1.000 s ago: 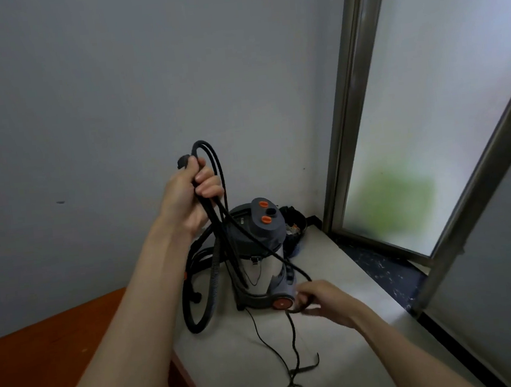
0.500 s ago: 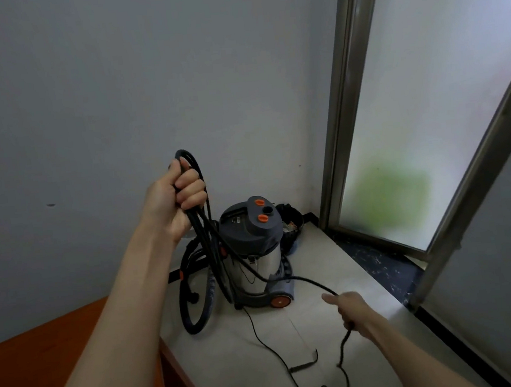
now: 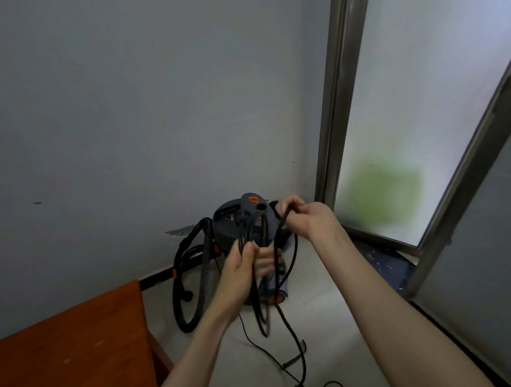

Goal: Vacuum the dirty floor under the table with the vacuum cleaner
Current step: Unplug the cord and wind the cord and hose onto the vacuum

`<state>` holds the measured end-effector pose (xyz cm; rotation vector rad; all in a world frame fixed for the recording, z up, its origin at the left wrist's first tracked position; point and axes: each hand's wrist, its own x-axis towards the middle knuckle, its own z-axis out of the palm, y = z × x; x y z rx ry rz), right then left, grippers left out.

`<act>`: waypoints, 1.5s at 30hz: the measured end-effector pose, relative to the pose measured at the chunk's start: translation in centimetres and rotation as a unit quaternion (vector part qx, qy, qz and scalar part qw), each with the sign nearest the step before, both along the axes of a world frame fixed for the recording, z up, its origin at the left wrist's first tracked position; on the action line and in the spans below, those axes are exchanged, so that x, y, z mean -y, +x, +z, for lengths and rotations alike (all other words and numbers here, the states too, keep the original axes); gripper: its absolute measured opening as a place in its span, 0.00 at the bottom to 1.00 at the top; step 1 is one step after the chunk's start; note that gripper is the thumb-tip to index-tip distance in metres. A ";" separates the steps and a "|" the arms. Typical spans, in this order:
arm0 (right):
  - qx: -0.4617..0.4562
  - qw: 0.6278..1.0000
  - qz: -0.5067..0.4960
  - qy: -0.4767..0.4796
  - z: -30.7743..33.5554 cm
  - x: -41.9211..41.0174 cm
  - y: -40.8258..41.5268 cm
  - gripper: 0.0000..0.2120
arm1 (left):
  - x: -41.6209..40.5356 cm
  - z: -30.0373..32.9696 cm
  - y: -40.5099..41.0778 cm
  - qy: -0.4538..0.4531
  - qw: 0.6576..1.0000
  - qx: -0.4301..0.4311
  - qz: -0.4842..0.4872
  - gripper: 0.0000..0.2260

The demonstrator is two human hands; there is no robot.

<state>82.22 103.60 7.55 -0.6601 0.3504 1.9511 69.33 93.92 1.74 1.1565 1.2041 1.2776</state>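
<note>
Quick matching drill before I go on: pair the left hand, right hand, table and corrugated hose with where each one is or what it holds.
1 left hand
2 right hand
3 table
4 corrugated hose

A lower left, beside the wall
B grips the hanging cable loops
C pinches one cable strand higher up
D droops in a loop left of the vacuum cleaner

Pairs: 1-B, 2-C, 3-A, 4-D
</note>
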 end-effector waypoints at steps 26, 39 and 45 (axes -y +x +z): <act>0.638 0.498 0.226 0.542 -12.7 7.8 -0.3 0.22 | -2.4 6.3 -3.7 0.003 0.939 0.344 0.017 0.12; 0.730 0.230 0.202 0.611 -17.7 8.8 2.6 0.33 | -3.6 6.8 -6.9 -0.070 0.891 0.440 0.086 0.14; 0.691 0.462 0.120 0.543 -16.6 9.1 -0.9 0.19 | -3.4 6.9 -4.9 -0.070 0.886 0.456 0.050 0.13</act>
